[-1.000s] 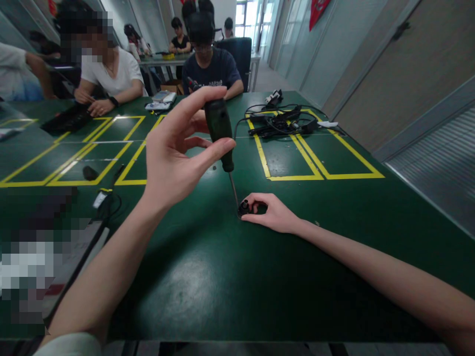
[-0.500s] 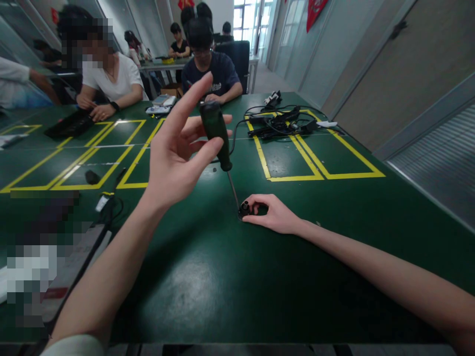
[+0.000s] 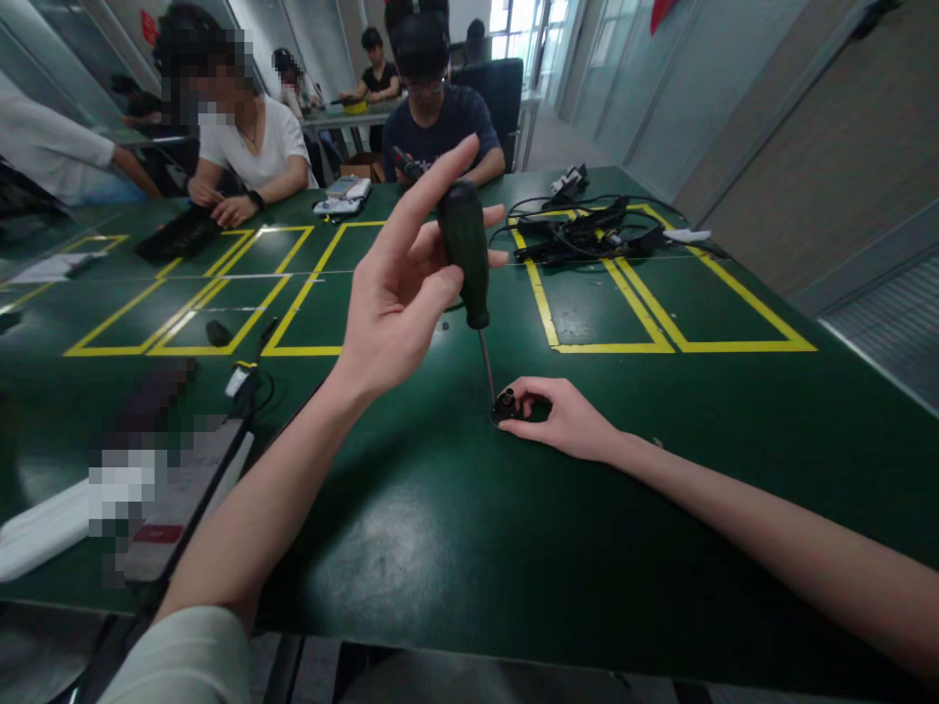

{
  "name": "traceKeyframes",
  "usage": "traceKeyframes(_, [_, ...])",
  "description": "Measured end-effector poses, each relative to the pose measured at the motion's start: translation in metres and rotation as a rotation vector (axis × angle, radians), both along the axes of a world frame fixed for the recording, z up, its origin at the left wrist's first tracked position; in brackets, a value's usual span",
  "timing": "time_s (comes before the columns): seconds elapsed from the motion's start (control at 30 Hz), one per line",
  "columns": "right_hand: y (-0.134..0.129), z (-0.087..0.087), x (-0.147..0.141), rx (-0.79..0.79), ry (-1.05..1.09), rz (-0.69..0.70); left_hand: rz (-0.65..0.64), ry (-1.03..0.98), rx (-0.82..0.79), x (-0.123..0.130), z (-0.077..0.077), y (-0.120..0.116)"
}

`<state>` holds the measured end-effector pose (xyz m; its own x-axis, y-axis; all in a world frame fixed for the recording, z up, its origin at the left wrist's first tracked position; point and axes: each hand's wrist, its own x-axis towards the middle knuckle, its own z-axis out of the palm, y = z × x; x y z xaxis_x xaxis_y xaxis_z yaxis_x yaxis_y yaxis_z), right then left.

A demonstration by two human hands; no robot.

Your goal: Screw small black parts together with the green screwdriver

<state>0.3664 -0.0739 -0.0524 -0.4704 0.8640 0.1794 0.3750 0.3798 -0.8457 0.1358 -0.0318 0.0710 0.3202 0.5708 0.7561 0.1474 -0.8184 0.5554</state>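
My left hand (image 3: 403, 293) grips the dark handle of a screwdriver (image 3: 468, 256) between thumb and fingers, with the index finger stretched up past its top. The thin shaft slants down to a small black round part (image 3: 506, 406) on the green table. My right hand (image 3: 561, 416) pinches that part from the right with thumb and index finger. At the part, the screwdriver's tip is too small to make out.
On the green table (image 3: 411, 587), black cables (image 3: 587, 235) lie at the back right among yellow tape outlines. A grey flat box (image 3: 176, 499) and a white object (image 3: 51, 528) are at the left. People sit across the table, one handling a black item (image 3: 180, 233).
The view has shifted, so the scene sits further right and the far left shows more. The screwdriver handle stands a little more upright. Both hands keep their hold.
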Motion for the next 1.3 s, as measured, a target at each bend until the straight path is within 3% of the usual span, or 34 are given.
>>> traceKeyframes(0.17, [0.0003,0.0003,-0.0001,-0.001,0.005,-0.009,0.079,-0.024,-0.005,-0.0002,0.0018,-0.0005])
traceKeyframes(0.33, [0.0007,0.0002,-0.0007,-0.008,0.018,0.0,-0.012,0.003,-0.006,-0.0022,0.0021,-0.0009])
traceKeyframes(0.53, [0.001,0.0,-0.0012,-0.015,0.01,-0.011,0.122,-0.063,0.012,-0.0031,0.0036,0.0005])
traceKeyframes(0.73, [0.001,0.0001,-0.001,-0.015,0.005,-0.003,-0.002,-0.028,-0.021,-0.002,0.0051,-0.0033])
traceKeyframes(0.93, [0.0008,-0.0004,-0.0013,-0.003,0.005,-0.011,0.112,-0.044,0.067,-0.0048,0.0034,0.0005])
traceKeyframes(1.13, [0.0007,0.0005,-0.0013,-0.019,0.02,-0.005,0.016,-0.008,-0.055,-0.0048,0.009,-0.0055])
traceKeyframes(1.3, [0.0003,0.001,-0.002,-0.013,0.015,-0.007,0.123,-0.049,-0.046,-0.0033,0.0095,-0.007])
